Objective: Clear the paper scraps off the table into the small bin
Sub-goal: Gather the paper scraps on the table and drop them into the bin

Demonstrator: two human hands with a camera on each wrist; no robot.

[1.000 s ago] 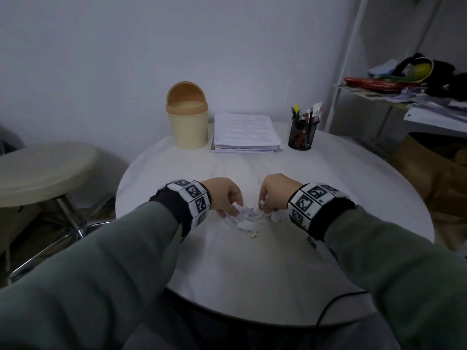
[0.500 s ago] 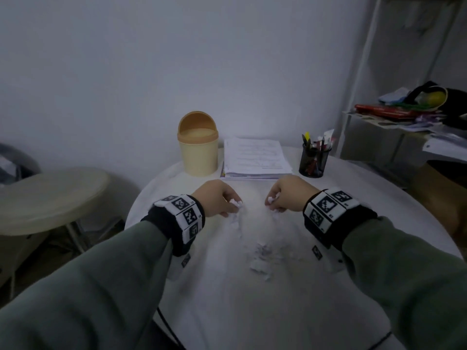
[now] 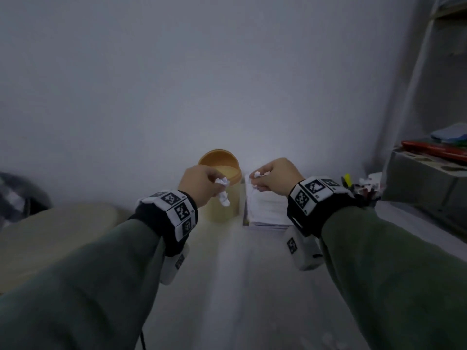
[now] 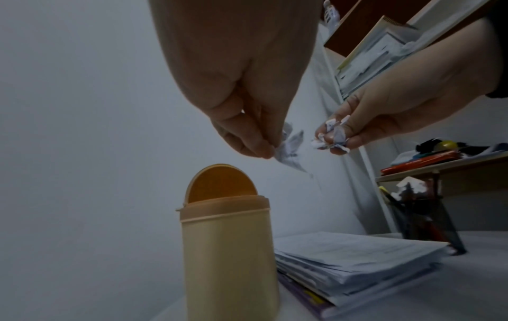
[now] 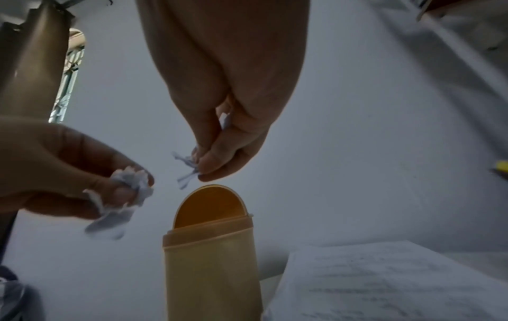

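Note:
The small tan bin (image 3: 222, 188) with an orange domed lid stands at the back of the round white table (image 3: 227, 286), next to the wall. My left hand (image 3: 202, 184) hovers in front of the bin's top and pinches crumpled white paper scraps (image 3: 223, 190). My right hand (image 3: 274, 178) hangs just right of the bin, above the paper stack, pinching more scraps (image 3: 256, 179). The left wrist view has the bin (image 4: 228, 249) below my fingers, with the scraps (image 4: 290, 149) held above and right of its lid. In the right wrist view the scraps (image 5: 186, 169) hang just above the lid (image 5: 210, 206).
A stack of printed papers (image 3: 265, 208) lies right of the bin. A black pen holder (image 3: 364, 190) stands further right. A cluttered shelf (image 3: 434, 152) is at the right, and a padded stool (image 3: 50, 236) at the left beside the table.
Both hands have lifted off the table with scraps and moved forward to the bin. My head has come closer, so the loose scraps left on the table are out of view.

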